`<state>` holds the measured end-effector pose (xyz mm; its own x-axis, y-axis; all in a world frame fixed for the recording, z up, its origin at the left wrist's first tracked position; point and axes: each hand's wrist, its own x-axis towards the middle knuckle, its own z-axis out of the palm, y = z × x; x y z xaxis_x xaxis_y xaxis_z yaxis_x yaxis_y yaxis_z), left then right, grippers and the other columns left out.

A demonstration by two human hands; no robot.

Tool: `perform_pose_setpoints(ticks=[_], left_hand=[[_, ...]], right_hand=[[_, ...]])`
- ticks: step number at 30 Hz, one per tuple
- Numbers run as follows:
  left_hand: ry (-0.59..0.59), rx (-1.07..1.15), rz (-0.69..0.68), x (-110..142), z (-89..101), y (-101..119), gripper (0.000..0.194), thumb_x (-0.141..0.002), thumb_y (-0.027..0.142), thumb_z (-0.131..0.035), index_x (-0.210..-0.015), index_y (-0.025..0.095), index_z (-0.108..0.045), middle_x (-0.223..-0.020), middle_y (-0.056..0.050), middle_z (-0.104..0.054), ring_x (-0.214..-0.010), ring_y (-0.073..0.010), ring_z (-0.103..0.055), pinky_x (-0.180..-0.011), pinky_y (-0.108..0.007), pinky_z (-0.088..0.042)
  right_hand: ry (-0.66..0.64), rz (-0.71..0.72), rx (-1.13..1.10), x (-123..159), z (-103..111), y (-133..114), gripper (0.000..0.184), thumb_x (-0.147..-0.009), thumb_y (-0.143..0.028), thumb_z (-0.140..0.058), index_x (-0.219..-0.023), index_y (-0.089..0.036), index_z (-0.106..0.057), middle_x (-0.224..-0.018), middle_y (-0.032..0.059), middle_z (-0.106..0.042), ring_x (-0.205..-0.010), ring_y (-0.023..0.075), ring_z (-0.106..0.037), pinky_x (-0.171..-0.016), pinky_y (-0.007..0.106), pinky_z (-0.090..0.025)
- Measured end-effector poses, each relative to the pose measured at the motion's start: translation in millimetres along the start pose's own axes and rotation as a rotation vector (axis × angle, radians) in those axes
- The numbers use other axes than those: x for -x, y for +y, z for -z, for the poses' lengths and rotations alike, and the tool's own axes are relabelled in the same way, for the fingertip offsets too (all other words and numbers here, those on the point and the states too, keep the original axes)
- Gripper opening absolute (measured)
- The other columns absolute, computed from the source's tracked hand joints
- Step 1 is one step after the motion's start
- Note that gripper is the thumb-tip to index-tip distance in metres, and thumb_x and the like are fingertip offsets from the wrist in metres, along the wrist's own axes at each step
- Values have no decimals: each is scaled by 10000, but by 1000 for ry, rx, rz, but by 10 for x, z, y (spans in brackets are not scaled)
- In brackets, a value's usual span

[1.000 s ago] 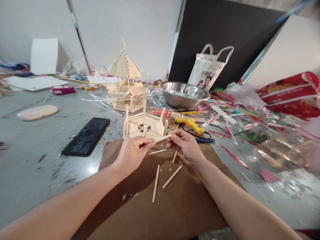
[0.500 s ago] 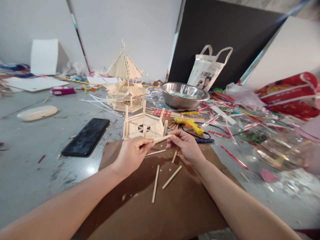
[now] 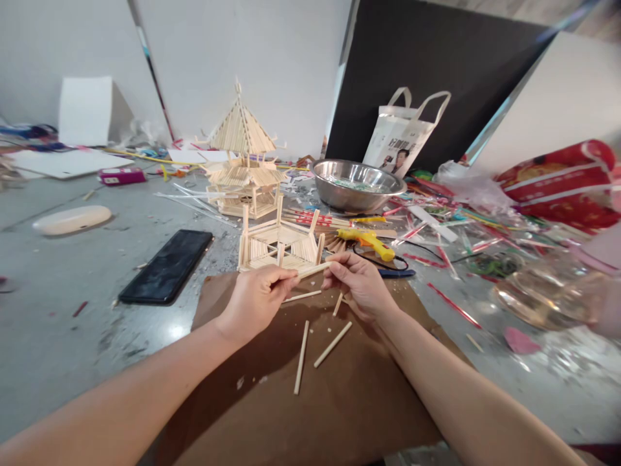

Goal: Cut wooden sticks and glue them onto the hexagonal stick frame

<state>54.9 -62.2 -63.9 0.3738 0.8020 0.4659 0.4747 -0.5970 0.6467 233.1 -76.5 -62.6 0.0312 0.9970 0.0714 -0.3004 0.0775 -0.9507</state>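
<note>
Head view: pale stick (image 3: 314, 268) spans gap between hands, near far edge of brown sheet (image 3: 369, 395), before hexagonal stick frame (image 3: 306, 254); contact with frame cannot be told. Left hand (image 3: 257, 291) pinches one end between thumb and fingers; right hand (image 3: 358, 283) pinches other end likewise. Stick looks light, dry, stiff — likely wood, little slip expected, yet thin enough to snap if bent hard. Best hold: fingertips near both ends. Loose sticks (image 3: 301, 357) probably handle alike. Frame seems more fragile — safer gripped low than by thin uprights.
</note>
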Motion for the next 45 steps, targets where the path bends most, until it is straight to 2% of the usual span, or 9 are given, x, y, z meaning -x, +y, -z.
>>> perform_pose_setpoints(ticks=[9,15,18,22,28,34,40,45], left_hand=[[-29,18,65,-13,-4,-17,215,-725,286,-487,-804,145,-628,-692,-35,-637,-585,-100,-552,-564,-212,-430],[-82,147,176,-15,-26,-22,362,-689,354,-519,-985,149,-551,-752,-37,-630,-527,-88,-532,-496,-205,-430],[-97,153,202,-19,-27,-28,372,-691,349,-515,-1005,149,-533,-761,-37,-622,-506,-77,-521,-478,-197,-421],[-92,83,175,-24,-10,-26,304,-696,340,-509,-931,155,-563,-701,-15,-617,-494,-73,-512,-485,-193,-414],[-25,-32,26,-25,0,-44,163,-711,284,-498,-762,167,-599,-676,-2,-620,-565,-84,-535,-561,-201,-419],[8,-66,-45,-24,-2,-93,150,-715,242,-494,-784,156,-596,-698,-14,-627,-618,-92,-550,-594,-197,-422],[0,-100,-68,-30,16,-88,172,-726,257,-472,-806,162,-593,-734,-28,-629,-651,-104,-552,-625,-211,-421],[-21,-96,-57,-40,23,-92,176,-733,268,-462,-809,177,-591,-749,-25,-629,-660,-111,-552,-631,-217,-422]], right_hand=[[-12,-15,-11,-8,15,12,128,-619,-214,-619,-706,-153,-548,-553,-33,-591,-462,83,-555,-497,215,-454],[-24,-13,-21,-16,49,6,112,-635,-211,-607,-719,-160,-553,-565,-32,-594,-471,82,-559,-503,213,-453],[-37,-11,-30,-18,60,9,108,-639,-213,-605,-724,-165,-556,-574,-32,-595,-476,81,-559,-506,214,-453],[-45,-15,-43,-11,60,11,104,-641,-207,-604,-725,-168,-556,-579,-33,-593,-477,80,-558,-507,214,-452],[-76,-25,-16,-14,60,1,111,-654,-219,-593,-742,-165,-553,-589,-28,-588,-488,84,-557,-512,220,-447],[-111,2,97,-34,112,-11,312,-653,-210,-592,-951,-199,-503,-658,-37,-573,-496,75,-553,-521,217,-433],[-73,54,259,-36,124,26,199,-639,-212,-600,-823,-170,-535,-617,-44,-554,-509,74,-552,-540,214,-424],[-74,58,303,-30,113,28,157,-645,-220,-594,-781,-174,-530,-596,-49,-560,-511,74,-549,-542,213,-417]])
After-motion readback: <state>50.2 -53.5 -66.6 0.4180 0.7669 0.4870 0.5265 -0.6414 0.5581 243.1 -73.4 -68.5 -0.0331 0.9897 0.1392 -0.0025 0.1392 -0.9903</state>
